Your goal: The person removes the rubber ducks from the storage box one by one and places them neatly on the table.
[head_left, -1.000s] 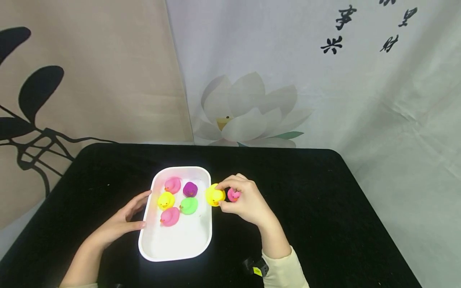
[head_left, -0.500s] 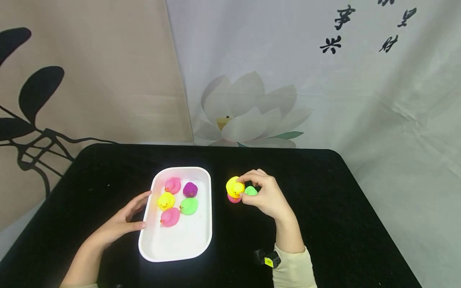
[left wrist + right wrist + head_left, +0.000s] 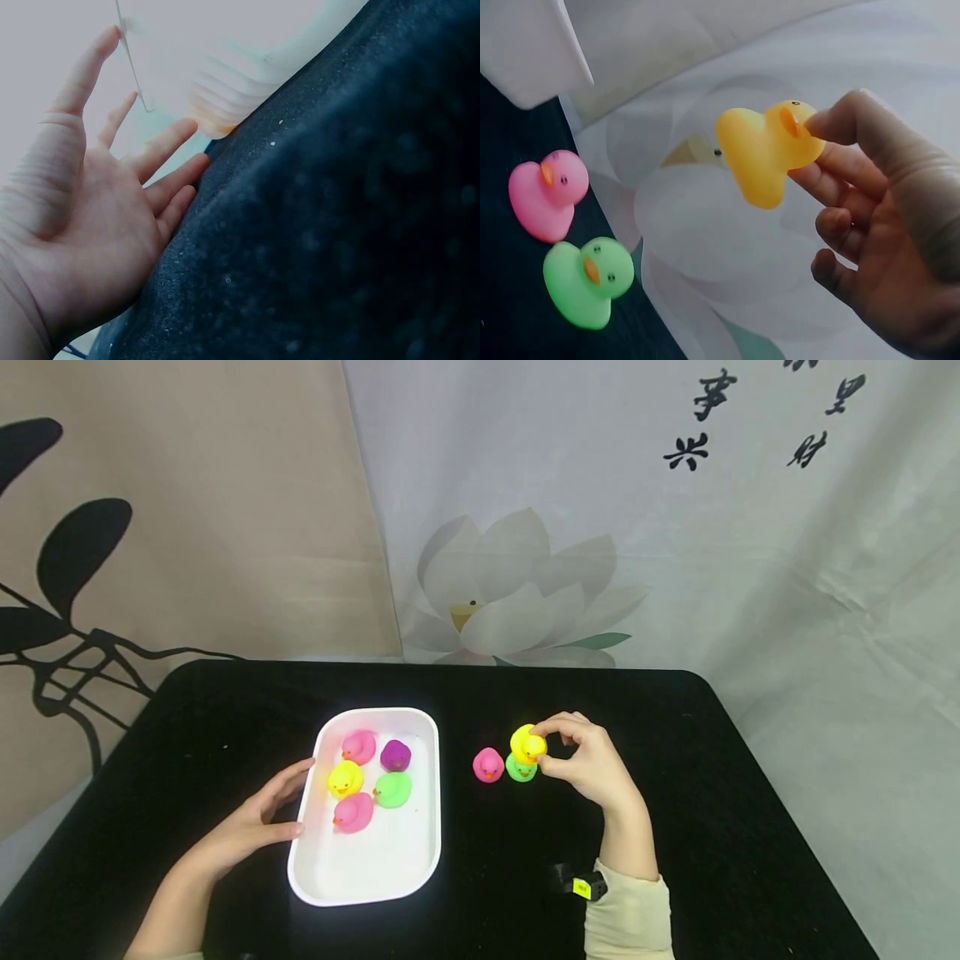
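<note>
With loosely spread fingers of the left hand (image 3: 238, 835), touches a white rectangular tray (image 3: 375, 864) of 5 pink, yellow, purple and green toys (image 3: 346, 779), right of the fingertips. Past a pink toy duck (image 3: 488, 767) and a green toy duck (image 3: 522, 771), below left of the right fingertips, pinches a yellow toy duck (image 3: 754, 157) by the head in the nearly closed right hand (image 3: 600, 768).

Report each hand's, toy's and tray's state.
White tray, upright.
Left hand, touching tray.
Right hand, pinching yellow duck.
Yellow duck, raised.
Pink duck, upright on black table.
Green duck, upright on table.
Two pink ducks, in tray.
Second yellow duck, in tray.
Second green duck, in tray.
Purple toy, in tray.
</note>
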The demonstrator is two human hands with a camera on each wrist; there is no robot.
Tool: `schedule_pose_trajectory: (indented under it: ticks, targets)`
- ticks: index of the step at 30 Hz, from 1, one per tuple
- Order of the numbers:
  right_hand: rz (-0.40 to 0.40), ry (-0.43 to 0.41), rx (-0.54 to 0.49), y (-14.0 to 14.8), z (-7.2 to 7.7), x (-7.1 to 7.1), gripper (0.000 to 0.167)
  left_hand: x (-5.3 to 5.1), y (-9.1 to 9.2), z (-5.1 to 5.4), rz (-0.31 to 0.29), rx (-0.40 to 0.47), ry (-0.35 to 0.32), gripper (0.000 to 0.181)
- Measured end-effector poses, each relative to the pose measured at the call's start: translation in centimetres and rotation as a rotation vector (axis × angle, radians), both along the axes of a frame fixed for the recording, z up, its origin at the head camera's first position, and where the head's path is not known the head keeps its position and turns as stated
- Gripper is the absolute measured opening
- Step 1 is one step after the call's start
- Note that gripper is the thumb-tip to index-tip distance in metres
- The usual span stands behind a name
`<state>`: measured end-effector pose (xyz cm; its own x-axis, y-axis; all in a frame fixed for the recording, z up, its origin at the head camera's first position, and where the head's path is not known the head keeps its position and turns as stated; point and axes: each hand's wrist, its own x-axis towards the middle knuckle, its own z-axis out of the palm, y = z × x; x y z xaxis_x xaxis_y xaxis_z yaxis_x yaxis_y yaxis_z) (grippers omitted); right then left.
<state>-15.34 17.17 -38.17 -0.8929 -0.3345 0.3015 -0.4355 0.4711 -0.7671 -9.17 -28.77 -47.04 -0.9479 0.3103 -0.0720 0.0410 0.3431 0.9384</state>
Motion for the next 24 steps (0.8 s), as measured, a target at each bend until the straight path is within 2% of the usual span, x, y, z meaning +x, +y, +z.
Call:
schedule_pose_trajectory:
  ticks: [10, 18, 24]
  targets:
    - [-0.041, -0.06, -0.002, 1.8, -0.9, -0.4, 0.029, 0.0, 0.0, -0.1, 0.004, -0.006, 0.002, 0.081]
    - [-0.052, -0.104, 0.024, 1.8, 1.2, 0.9, 0.027, 0.0, 0.0, -0.1, 0.01, -0.012, -0.012, 0.082]
    - [-0.054, -0.136, 0.024, 2.4, 0.5, 0.7, 0.026, 0.0, 0.0, -0.1, 0.008, -0.008, -0.007, 0.082]
